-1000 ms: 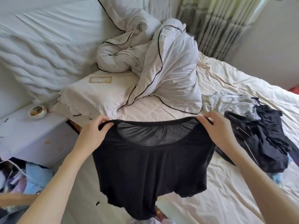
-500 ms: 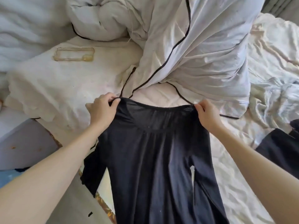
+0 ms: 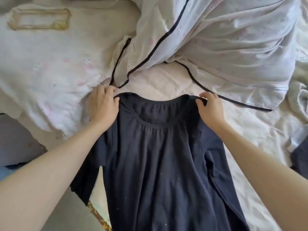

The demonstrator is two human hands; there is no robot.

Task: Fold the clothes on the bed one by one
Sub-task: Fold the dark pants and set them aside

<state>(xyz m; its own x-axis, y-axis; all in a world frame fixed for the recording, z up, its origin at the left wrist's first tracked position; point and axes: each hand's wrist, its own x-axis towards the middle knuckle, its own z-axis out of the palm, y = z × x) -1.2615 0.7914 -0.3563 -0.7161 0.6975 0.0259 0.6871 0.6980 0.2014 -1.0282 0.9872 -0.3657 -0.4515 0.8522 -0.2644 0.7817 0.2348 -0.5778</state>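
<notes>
at shirt (image 3: pixel 160 164) shoulders, both hands pinching

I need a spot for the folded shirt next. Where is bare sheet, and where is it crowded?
Bare sheet lies between the shirt's collar and the piped duvet, and right of the right hand toward the rumpled pale garment. Left of the left hand the pillow crowds in.

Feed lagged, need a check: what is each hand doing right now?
Left hand: grips the left shoulder of the dark navy soft-knit top.
Right hand: pinches the top's right shoulder at the neckline.
</notes>
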